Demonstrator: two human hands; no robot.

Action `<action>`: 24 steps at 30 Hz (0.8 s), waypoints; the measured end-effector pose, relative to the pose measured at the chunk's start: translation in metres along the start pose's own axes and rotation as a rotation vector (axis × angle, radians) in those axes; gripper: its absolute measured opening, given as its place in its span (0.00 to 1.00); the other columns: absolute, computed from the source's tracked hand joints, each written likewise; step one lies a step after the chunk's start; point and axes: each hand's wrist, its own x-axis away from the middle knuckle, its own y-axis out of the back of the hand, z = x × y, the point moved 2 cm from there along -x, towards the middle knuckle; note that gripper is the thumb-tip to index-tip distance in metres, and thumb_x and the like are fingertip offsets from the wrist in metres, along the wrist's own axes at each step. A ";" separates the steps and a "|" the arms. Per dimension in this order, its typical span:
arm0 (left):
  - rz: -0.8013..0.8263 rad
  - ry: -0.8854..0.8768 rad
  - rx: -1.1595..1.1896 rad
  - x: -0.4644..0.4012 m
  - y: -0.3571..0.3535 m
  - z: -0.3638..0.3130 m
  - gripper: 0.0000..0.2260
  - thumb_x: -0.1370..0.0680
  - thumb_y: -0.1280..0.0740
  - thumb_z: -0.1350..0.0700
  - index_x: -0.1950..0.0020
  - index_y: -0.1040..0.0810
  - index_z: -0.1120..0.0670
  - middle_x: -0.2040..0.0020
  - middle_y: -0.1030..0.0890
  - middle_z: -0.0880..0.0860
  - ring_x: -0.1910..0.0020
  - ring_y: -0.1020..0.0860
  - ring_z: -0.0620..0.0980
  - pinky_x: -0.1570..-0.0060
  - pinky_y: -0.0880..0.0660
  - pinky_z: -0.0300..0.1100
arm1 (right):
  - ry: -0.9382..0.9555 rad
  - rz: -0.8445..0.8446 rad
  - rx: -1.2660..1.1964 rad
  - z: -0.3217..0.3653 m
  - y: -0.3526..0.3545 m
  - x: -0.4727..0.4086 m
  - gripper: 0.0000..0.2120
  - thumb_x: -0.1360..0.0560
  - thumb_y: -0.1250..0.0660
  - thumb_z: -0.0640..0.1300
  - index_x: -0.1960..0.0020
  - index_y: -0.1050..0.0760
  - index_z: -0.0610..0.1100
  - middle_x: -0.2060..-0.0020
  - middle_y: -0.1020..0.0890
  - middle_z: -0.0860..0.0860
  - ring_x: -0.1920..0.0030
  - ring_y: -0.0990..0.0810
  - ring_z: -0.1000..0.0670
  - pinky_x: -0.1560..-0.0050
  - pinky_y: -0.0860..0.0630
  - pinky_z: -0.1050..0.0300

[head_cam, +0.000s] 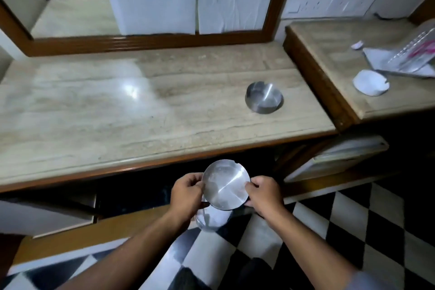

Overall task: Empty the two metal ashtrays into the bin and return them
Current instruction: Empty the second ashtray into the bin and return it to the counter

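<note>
I hold one round metal ashtray (226, 185) in both hands, below the front edge of the counter; its flat shiny base faces me. My left hand (187, 193) grips its left rim and my right hand (263, 192) grips its right rim. Directly beneath the ashtray stands a small pale bin (211, 218) on the floor, mostly hidden by my hands. A second metal ashtray (263, 97) sits upright on the marble counter (117, 110), toward its right end, with nothing visible inside it.
A wood-framed mirror (150, 41) stands at the back of the counter. To the right is a higher marble shelf (334, 54) with a white ashtray-like dish (370, 82) and papers (404, 59). Black-and-white checkered floor (341, 231) lies below.
</note>
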 end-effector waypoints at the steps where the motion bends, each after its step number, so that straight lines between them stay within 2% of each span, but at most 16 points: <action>1: -0.002 -0.005 0.003 -0.002 -0.001 -0.010 0.10 0.23 0.34 0.65 0.56 0.15 0.55 0.60 0.14 0.59 0.61 0.17 0.55 0.52 0.18 0.61 | 0.011 -0.002 -0.006 0.008 0.003 -0.004 0.16 0.27 0.37 0.35 0.72 0.34 0.42 0.77 0.33 0.48 0.77 0.26 0.51 0.63 0.18 0.36; 3: -0.012 -0.029 0.005 -0.010 -0.007 -0.035 0.09 0.25 0.34 0.64 0.58 0.15 0.56 0.63 0.15 0.59 0.63 0.18 0.57 0.53 0.19 0.65 | 0.043 0.011 -0.009 0.027 0.009 -0.021 0.14 0.27 0.37 0.36 0.71 0.33 0.39 0.75 0.31 0.46 0.75 0.24 0.50 0.62 0.18 0.35; 4: -0.033 -0.046 0.008 -0.016 -0.009 -0.046 0.08 0.25 0.34 0.64 0.58 0.15 0.57 0.62 0.14 0.61 0.63 0.18 0.58 0.56 0.17 0.61 | 0.056 0.023 -0.004 0.037 0.010 -0.032 0.12 0.27 0.37 0.37 0.69 0.31 0.35 0.73 0.29 0.45 0.73 0.22 0.48 0.61 0.18 0.35; 5: -0.065 -0.078 -0.004 -0.023 -0.013 -0.060 0.08 0.24 0.34 0.64 0.57 0.15 0.58 0.61 0.14 0.61 0.63 0.17 0.57 0.62 0.16 0.53 | 0.077 0.038 0.000 0.047 0.011 -0.047 0.11 0.27 0.37 0.38 0.65 0.28 0.31 0.72 0.26 0.43 0.71 0.20 0.46 0.61 0.18 0.35; 6: -0.099 -0.111 -0.032 -0.031 -0.015 -0.072 0.09 0.24 0.35 0.65 0.56 0.15 0.58 0.60 0.14 0.59 0.63 0.17 0.55 0.66 0.17 0.46 | 0.098 0.050 0.000 0.058 0.011 -0.061 0.11 0.28 0.37 0.38 0.62 0.26 0.30 0.71 0.24 0.42 0.68 0.18 0.43 0.60 0.18 0.35; 7: -0.126 -0.146 -0.081 -0.039 -0.017 -0.081 0.10 0.24 0.35 0.64 0.56 0.15 0.56 0.60 0.13 0.57 0.63 0.17 0.54 0.68 0.19 0.44 | 0.116 0.062 -0.005 0.068 0.010 -0.073 0.10 0.28 0.38 0.38 0.60 0.25 0.30 0.70 0.22 0.41 0.66 0.16 0.41 0.59 0.17 0.36; 10: -0.215 -0.199 -0.132 -0.074 -0.032 -0.112 0.11 0.26 0.36 0.63 0.58 0.14 0.54 0.58 0.14 0.57 0.58 0.16 0.57 0.62 0.16 0.50 | 0.144 0.122 0.016 0.097 0.012 -0.119 0.10 0.30 0.39 0.40 0.59 0.23 0.33 0.66 0.18 0.40 0.60 0.15 0.38 0.60 0.17 0.43; 13: -0.301 -0.176 -0.147 -0.109 -0.046 -0.139 0.11 0.24 0.39 0.65 0.57 0.16 0.59 0.56 0.17 0.58 0.57 0.18 0.58 0.65 0.16 0.49 | 0.181 0.228 0.046 0.121 0.009 -0.154 0.07 0.31 0.40 0.39 0.64 0.26 0.40 0.70 0.25 0.48 0.65 0.21 0.45 0.67 0.23 0.48; 14: -0.328 -0.175 -0.163 -0.119 -0.049 -0.143 0.11 0.24 0.39 0.66 0.58 0.17 0.60 0.58 0.18 0.59 0.58 0.18 0.59 0.64 0.15 0.53 | 0.183 0.269 0.049 0.126 0.008 -0.161 0.06 0.30 0.40 0.38 0.63 0.26 0.42 0.70 0.26 0.49 0.66 0.25 0.48 0.68 0.27 0.52; 16: -0.379 -0.176 -0.205 -0.139 -0.052 -0.150 0.09 0.27 0.38 0.65 0.60 0.18 0.63 0.59 0.18 0.63 0.60 0.18 0.61 0.61 0.16 0.61 | 0.167 0.331 0.037 0.133 0.004 -0.176 0.08 0.28 0.41 0.37 0.56 0.23 0.40 0.67 0.26 0.49 0.66 0.28 0.50 0.69 0.35 0.57; 19: -0.457 -0.159 -0.292 -0.170 -0.044 -0.144 0.10 0.31 0.36 0.56 0.62 0.19 0.62 0.60 0.16 0.65 0.62 0.19 0.62 0.58 0.18 0.64 | 0.148 0.363 0.034 0.138 -0.006 -0.186 0.12 0.26 0.41 0.37 0.45 0.24 0.39 0.64 0.25 0.50 0.68 0.29 0.53 0.73 0.36 0.61; 21: -0.489 -0.129 -0.314 -0.183 -0.037 -0.139 0.09 0.29 0.35 0.57 0.62 0.19 0.61 0.61 0.17 0.65 0.65 0.22 0.58 0.58 0.19 0.60 | 0.150 0.361 0.038 0.142 -0.016 -0.191 0.14 0.26 0.41 0.38 0.41 0.25 0.39 0.62 0.24 0.49 0.68 0.29 0.54 0.74 0.35 0.61; 24: -0.465 -0.131 -0.321 -0.183 -0.038 -0.146 0.09 0.26 0.36 0.61 0.61 0.18 0.62 0.63 0.17 0.62 0.65 0.24 0.55 0.64 0.26 0.47 | 0.157 0.338 0.054 0.148 -0.021 -0.191 0.17 0.26 0.40 0.38 0.38 0.28 0.40 0.54 0.20 0.46 0.63 0.25 0.52 0.71 0.31 0.61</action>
